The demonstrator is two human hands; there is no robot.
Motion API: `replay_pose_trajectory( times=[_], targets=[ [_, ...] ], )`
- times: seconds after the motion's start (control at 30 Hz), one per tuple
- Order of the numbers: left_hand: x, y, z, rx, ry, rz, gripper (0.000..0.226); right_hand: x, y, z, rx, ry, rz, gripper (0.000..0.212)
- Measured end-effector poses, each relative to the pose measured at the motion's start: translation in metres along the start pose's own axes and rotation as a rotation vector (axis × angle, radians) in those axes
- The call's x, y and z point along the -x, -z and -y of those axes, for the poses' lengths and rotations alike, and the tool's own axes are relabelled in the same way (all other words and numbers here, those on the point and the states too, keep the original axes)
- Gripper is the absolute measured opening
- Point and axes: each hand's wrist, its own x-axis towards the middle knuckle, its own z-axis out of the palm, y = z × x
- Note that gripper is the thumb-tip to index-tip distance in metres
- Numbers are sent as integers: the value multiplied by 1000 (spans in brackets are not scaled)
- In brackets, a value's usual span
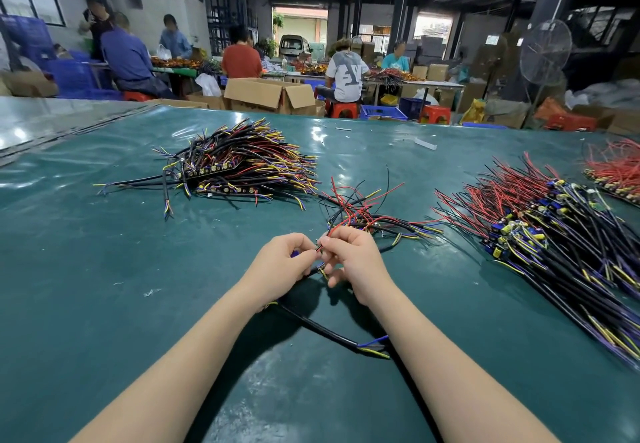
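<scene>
My left hand (282, 262) and my right hand (353, 262) meet over the green table (104, 304), fingertips pinching thin red and black wires between them. A black cable (329, 333) runs down from my hands across the table and ends in bare blue and yellow leads. A small loose bunch of red and black wires (367, 214) lies just beyond my right hand. What my fingers hold where they touch is mostly hidden.
A large pile of wire assemblies (242, 165) lies at the far left-centre. Another long pile (554, 234) spreads along the right, and a red bundle (616, 172) lies at the far right edge. Several people work at tables behind, among cardboard boxes (270, 94) and stools.
</scene>
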Motion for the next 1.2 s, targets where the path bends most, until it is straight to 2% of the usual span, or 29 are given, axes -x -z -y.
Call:
replay_pose_trajectory(
  times=[0.2, 0.27, 0.47, 0.63, 0.8, 0.87, 1.07, 1.2],
  targets=[
    [0, -3, 1, -75, -32, -8, 25, -1, 4, -2, 290, 142, -121, 30],
    [-1, -2, 1, -85, -32, -10, 25, -3, 4, -2, 274, 141, -139, 30],
    [0, 0, 1, -81, -33, 40, 23, -10, 17, 4, -4, 46, -201, 27],
    [1, 3, -2, -36, -35, 95, 21, -10, 26, 7, -16, 11, -121, 26],
    [3, 5, -6, -13, -27, 156, 18, -12, 28, 5, 80, 22, -167, 25],
    [4, 5, -7, 1, -24, 159, 17, -13, 29, 7, -25, 1, -187, 26],
    [4, 4, -11, 83, -22, 192, 19, -16, 39, 15, -543, -123, -298, 29],
    [4, 2, -10, 89, -26, 211, 22, -15, 43, 15, -773, -203, -320, 27]
  ],
)
